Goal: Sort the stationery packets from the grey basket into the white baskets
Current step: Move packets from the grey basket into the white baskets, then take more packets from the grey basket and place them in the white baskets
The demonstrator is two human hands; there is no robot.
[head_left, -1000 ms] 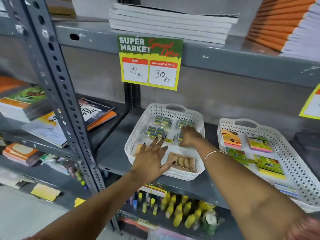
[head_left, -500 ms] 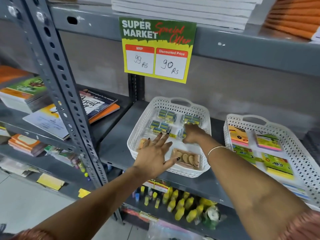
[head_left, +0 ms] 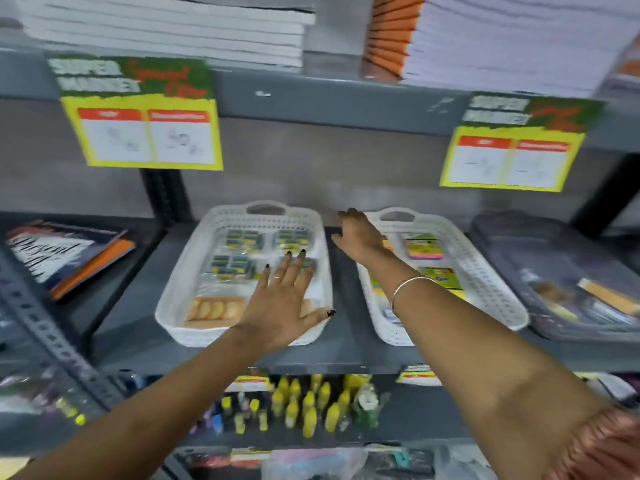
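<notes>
Two white baskets stand side by side on the grey shelf. The left white basket [head_left: 180, 299] holds blue-and-yellow packets [head_left: 230, 266] and a tan packet [head_left: 213, 310] at its front. My left hand [head_left: 280, 303] lies flat over its right front part, fingers spread, holding nothing. The right white basket [head_left: 491, 275] holds green, pink and yellow packets [head_left: 424, 249]. My right hand [head_left: 356, 233] hovers over the gap between the two baskets, fingers loosely curled and empty. The grey basket [head_left: 502, 237] sits at the far right with mixed packets inside.
Price signs [head_left: 142, 112] hang from the upper shelf edge, with stacked notebooks [head_left: 166, 29] above. Books [head_left: 69, 254] lie left of the baskets behind a slotted upright [head_left: 41, 317]. Yellow bottles [head_left: 304, 403] fill the shelf below.
My right hand has left the left basket and moved right toward the gap. My left hand slid right over that basket. The view swung right, bringing the grey basket in.
</notes>
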